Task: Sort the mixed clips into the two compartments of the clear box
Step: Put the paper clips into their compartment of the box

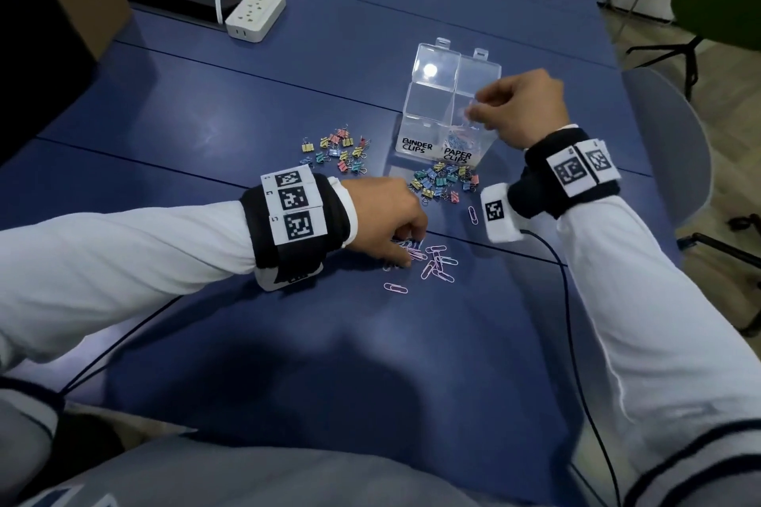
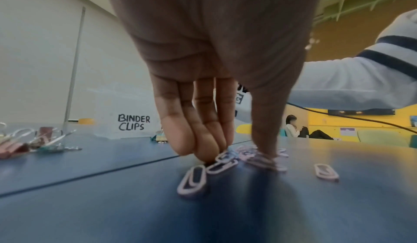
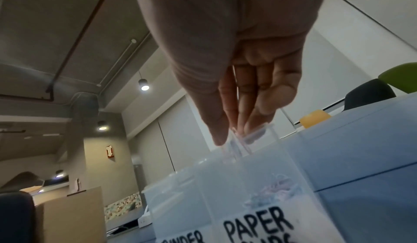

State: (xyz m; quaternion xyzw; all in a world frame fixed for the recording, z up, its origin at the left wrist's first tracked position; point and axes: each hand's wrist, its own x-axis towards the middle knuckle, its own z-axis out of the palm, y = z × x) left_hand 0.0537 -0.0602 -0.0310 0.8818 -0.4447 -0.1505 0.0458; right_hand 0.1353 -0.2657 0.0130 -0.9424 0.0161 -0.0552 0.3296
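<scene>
The clear box [image 1: 428, 95] stands open, with its compartments labelled BINDER CLIPS on the left and PAPER CLIPS on the right. My right hand [image 1: 477, 105] hovers over the paper clip compartment [image 3: 277, 191], which holds several pale clips. Blurred pale paper clips [image 3: 233, 148] hang between its thumb and fingertips. My left hand [image 1: 405, 255] is down on the table, its fingers and thumb [image 2: 239, 155] pinching together a cluster of pink paper clips [image 2: 225, 163]. More paper clips [image 1: 438, 263] lie loose beside it. Coloured binder clips lie in two piles [image 1: 335, 150] [image 1: 442, 181].
A white power strip [image 1: 255, 10] sits far back left on the blue table [image 1: 247, 115]. Thin black cables [image 1: 568, 300] run from both wrists across the table. One lone paper clip [image 1: 473, 215] lies near the right wrist. Chairs [image 1: 667, 144] stand to the right.
</scene>
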